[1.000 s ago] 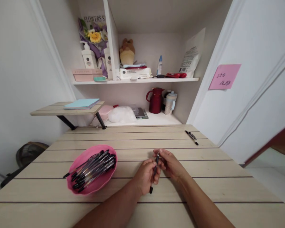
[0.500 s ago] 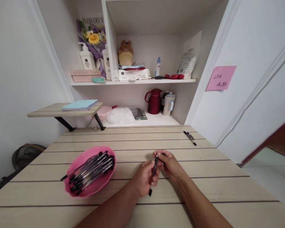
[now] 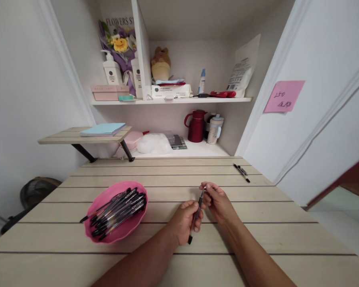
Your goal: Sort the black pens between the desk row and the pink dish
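Over the middle of the wooden table (image 3: 257,235), my left hand (image 3: 184,221) is closed round the barrel of a black pen (image 3: 196,213), which points away from me with its dark end toward me. My right hand (image 3: 217,201) pinches the pen's far tip, the fingers pressed together. A pink bowl (image 3: 115,235) to the left of my hands holds several black pens (image 3: 116,213). Another black pen (image 3: 241,172) and a small cap lie loose at the table's far right.
A raised wooden stand (image 3: 77,139) at the back left carries a light blue notebook (image 3: 101,129). Behind the table are white shelves with a red jug (image 3: 196,126), a cup, bottles, a plush toy and flowers. A pink note (image 3: 283,95) sticks to the right wall.
My right hand has drawn up and away along the pen, from a grip close to my left hand to a pinch at the pen's far tip. My left hand keeps its hold.
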Demonstrator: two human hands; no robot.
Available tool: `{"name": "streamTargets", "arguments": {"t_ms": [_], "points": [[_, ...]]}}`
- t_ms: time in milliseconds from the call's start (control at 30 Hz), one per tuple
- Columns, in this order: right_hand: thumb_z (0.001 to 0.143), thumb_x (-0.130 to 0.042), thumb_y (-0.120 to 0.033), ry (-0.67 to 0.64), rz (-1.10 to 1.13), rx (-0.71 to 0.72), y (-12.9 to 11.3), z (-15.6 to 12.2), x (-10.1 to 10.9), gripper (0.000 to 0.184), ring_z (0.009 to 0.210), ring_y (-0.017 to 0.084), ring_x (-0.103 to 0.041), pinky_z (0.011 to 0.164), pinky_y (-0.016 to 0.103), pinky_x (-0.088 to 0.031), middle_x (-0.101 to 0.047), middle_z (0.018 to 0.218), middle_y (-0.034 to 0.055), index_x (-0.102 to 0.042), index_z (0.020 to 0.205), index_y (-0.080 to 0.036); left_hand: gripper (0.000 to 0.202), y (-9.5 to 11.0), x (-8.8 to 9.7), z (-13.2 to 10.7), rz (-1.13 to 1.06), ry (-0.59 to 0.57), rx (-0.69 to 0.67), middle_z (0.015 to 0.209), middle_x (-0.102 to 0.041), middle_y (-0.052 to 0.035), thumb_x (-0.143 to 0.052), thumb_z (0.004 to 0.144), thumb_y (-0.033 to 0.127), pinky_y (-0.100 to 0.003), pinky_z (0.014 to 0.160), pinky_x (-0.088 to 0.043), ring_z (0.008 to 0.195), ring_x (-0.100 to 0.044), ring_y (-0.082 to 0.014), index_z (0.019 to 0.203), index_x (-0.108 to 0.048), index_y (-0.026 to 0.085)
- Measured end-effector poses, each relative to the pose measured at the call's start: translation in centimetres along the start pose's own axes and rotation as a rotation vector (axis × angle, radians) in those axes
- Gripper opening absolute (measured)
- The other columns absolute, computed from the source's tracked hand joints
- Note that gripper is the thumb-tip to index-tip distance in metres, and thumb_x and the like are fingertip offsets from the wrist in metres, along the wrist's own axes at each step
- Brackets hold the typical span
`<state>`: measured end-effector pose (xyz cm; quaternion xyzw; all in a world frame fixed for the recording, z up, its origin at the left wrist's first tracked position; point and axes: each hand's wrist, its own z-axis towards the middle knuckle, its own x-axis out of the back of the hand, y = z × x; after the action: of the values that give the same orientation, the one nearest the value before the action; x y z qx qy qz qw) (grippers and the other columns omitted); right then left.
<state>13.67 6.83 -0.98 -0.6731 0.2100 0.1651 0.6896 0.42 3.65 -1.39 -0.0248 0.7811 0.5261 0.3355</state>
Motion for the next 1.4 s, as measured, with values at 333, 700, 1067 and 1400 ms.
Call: {"name": "streamTargets", "arguments": {"t_ms": [333, 700, 1067, 1400], "points": [[0.06, -0.069, -0.037, 0.028, -0.32, -0.076, 0.3, 0.1, -0.1, 0.027, 0.035, 0.004, -0.033, 0.034, 0.018, -0.021, -0.052, 0.051, -0.004, -0.052, 0.065, -0.017, 0.018, 0.1, 0.3, 0.6, -0.371, 0.103, -0.124, 0.068, -0.055, 0.0012, -0.066, 0.068, 0.021, -0.017, 0.055, -0.04, 0.056, -0.052, -0.0052, 0.081, -0.055, 0.016], [0.06, -0.063, -0.028, -0.22, -0.765, -0.158, 0.3, -2.3, -1.0, 0.021, 0.035, 0.006, -0.037, 0.037, 0.019, -0.026, -0.043, 0.039, -0.0078, -0.044, 0.056, -0.02, 0.012, 0.6, 1.7, 2.2, -0.533, 0.218, -0.36, 0.075, -0.059, -0.0012, -0.063, 0.069, 0.009, -0.023, 0.076, -0.045, 0.071, -0.058, -0.0091, 0.074, -0.054, 0.015], [0.066, -0.054, -0.025, 0.189, -1.582, 0.166, -4.4, 3.3, 5.4, 0.009, 0.053, 0.013, -0.05, 0.049, 0.023, -0.029, -0.06, 0.057, 0.0017, -0.054, 0.058, -0.02, 0.029, 0.8, 1.9, 1.7, -0.431, 0.184, -0.183, 0.095, -0.062, -0.0079, -0.064, 0.07, 0.024, -0.036, 0.086, -0.042, 0.091, -0.059, -0.0183, 0.098, -0.057, 0.019], [0.074, -0.047, -0.017, 0.347, -1.923, 0.075, -6.5, 8.1, 12.3, 0.015, 0.079, 0.023, -0.059, 0.059, 0.028, -0.034, -0.064, 0.082, 0.0134, -0.059, 0.083, -0.015, 0.021, 0.7, 1.7, 1.5, -0.382, 0.178, -0.155, 0.095, -0.063, -0.0093, -0.061, 0.071, 0.019, -0.035, 0.086, -0.042, 0.092, -0.059, -0.0196, 0.092, -0.059, 0.016]]}}
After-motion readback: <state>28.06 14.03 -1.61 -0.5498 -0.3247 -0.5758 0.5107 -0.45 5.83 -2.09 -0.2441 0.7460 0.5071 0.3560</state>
